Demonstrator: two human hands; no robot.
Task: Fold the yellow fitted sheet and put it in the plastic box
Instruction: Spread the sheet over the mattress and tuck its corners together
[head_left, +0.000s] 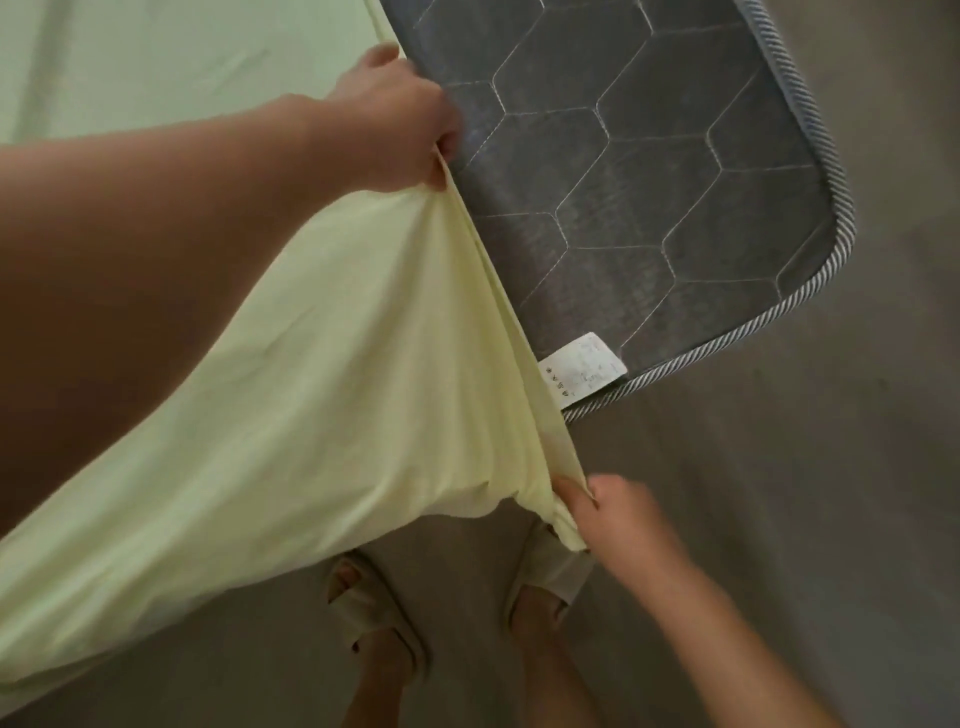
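yellow fitted sheet (322, 395) covers the left part of a grey quilted mattress (649, 171). its edge runs diagonally, and the mattress corner to the right lies bare. left hand (405, 119) grips the sheet's edge higher up, fingers curled round a bunch of cloth. right hand (618, 514) pinches the gathered corner lower down, above the floor (779, 519). a white label (582, 366) lies at the mattress rim, just beside the sheet's edge. feet in pale sandals (374, 608) stand below.
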